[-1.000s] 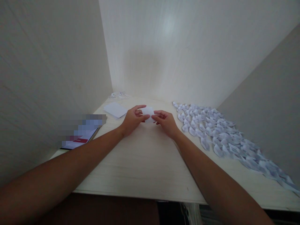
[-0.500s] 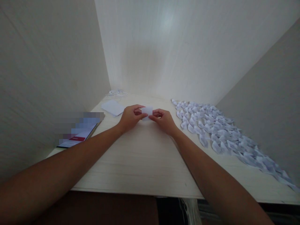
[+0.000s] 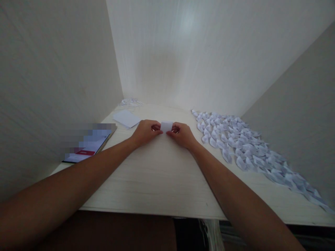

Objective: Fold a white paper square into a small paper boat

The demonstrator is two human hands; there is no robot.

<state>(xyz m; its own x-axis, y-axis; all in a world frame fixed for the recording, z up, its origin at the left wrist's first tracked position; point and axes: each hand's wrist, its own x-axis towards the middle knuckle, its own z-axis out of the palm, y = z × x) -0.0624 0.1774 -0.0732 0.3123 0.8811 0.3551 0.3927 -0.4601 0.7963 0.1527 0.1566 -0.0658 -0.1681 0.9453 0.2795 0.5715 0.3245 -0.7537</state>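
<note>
A small white piece of paper (image 3: 166, 127) is held up between my two hands, a little above the table. My left hand (image 3: 147, 132) pinches its left edge with thumb and fingers. On the opposite edge, my right hand (image 3: 182, 134) grips it the same way, thumb in front at the lower corner. The fingertips behind the paper are partly hidden. Just left of my left hand lies a flat stack of white paper (image 3: 126, 118).
Many folded white paper pieces (image 3: 240, 146) spread along the right side of the pale table (image 3: 157, 181). Thin paper strips (image 3: 130, 101) lie in the far left corner. A partly blurred-out screen device (image 3: 91, 144) rests at the left. Walls enclose the back and both sides.
Both hands hold the paper slightly differently: the left fingers no longer reach over its top edge, and the paper sits a touch further right and lower.
</note>
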